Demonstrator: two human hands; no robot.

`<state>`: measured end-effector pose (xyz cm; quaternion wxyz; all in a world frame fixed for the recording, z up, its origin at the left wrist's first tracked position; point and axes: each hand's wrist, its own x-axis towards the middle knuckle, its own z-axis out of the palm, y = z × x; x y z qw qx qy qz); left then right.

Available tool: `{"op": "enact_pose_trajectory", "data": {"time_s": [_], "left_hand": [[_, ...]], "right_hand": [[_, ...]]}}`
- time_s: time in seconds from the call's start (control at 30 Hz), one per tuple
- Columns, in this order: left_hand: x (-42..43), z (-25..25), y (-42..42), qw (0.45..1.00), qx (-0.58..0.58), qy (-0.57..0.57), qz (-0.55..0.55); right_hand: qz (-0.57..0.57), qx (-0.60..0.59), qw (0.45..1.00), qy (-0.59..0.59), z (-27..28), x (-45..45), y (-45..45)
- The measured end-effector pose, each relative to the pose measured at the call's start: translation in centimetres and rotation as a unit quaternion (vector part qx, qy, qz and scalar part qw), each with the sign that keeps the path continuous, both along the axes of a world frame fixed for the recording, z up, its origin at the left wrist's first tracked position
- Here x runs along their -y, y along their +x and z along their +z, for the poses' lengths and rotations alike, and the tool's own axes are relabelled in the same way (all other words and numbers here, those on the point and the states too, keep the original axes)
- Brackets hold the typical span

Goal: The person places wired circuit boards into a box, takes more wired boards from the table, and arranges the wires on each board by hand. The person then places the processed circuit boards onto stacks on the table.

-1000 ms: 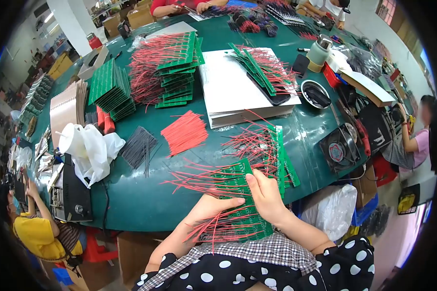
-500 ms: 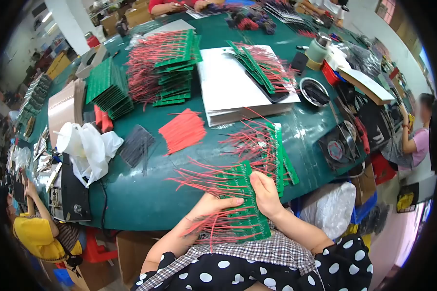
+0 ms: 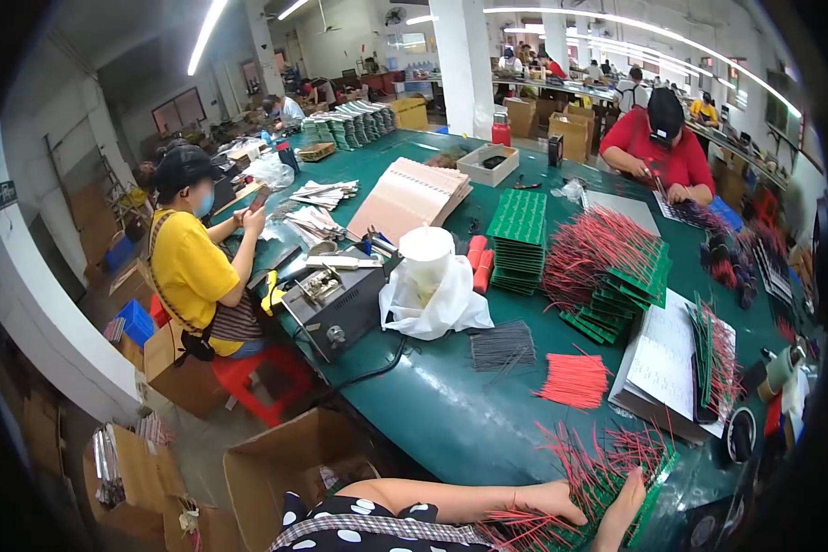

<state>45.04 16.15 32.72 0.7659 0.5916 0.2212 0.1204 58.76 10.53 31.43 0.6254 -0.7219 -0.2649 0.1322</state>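
Observation:
Low at the right, my left hand point(image 3: 557, 501) grips the near side of a green circuit board point(image 3: 601, 498) bristling with thin red wires. My right hand point(image 3: 622, 508) holds the same board by its other side, fingers along the edge. Part of the board is hidden by my hands and the wires. Just beyond lies another wired green board point(image 3: 660, 474) on the table. Farther up are a bundle of cut red wires point(image 3: 574, 381) and a bundle of dark wires point(image 3: 503, 347).
Stacked bare boards point(image 3: 518, 230) and a pile of wired boards point(image 3: 607, 262) stand on the green table point(image 3: 432, 405). A white box point(image 3: 658, 368), a white plastic bag point(image 3: 437, 304) and a black device point(image 3: 336, 308) are nearby. A yellow-shirted person point(image 3: 193, 262) sits left, a red-shirted person point(image 3: 667, 147) across.
The view has swung left and up, so my hands now appear at the lower right. The seated co-worker in yellow and the room behind have come into view. Both hands stay on the board.

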Motion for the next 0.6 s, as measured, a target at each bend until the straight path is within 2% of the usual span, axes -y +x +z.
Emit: {"op": "enact_pose_trajectory", "data": {"time_s": [0.07, 0.13, 0.2, 0.27, 0.33, 0.47, 0.53, 0.6], "left_hand": [[-0.2, 1.6, -0.7, 0.997, -0.02, -0.051, -0.05], [-0.1, 1.4, -0.8, 0.997, 0.002, -0.059, -0.058], [0.3, 0.2, -0.6, 0.989, 0.101, -0.099, -0.033], [0.0, -0.7, -0.6, 0.99, 0.078, -0.107, -0.051], [0.1, -0.2, -0.8, 0.977, 0.093, -0.178, -0.071], [-0.2, 0.1, -0.8, 0.983, 0.08, -0.16, -0.049], [-0.2, 0.2, -0.8, 0.983, 0.07, -0.165, -0.049], [0.4, 0.2, -0.8, 0.98, 0.059, -0.181, -0.053]], "right_hand": [[-0.023, 0.027, 0.999, -0.002, 0.4, 0.3, 0.3], [0.171, -0.062, 0.973, -0.145, 2.1, 1.3, 1.6], [0.161, -0.057, 0.974, -0.147, 3.3, 1.4, 0.7], [0.157, -0.051, 0.975, -0.147, 3.4, 1.2, 0.3], [0.154, -0.091, 0.977, -0.12, 2.7, 1.3, 0.3], [0.143, -0.074, 0.974, -0.16, 3.8, 1.4, -0.2], [0.133, -0.094, 0.973, -0.165, 4.3, 1.4, -0.6], [0.149, -0.165, 0.965, -0.137, 4.3, 1.7, -0.7]]}}
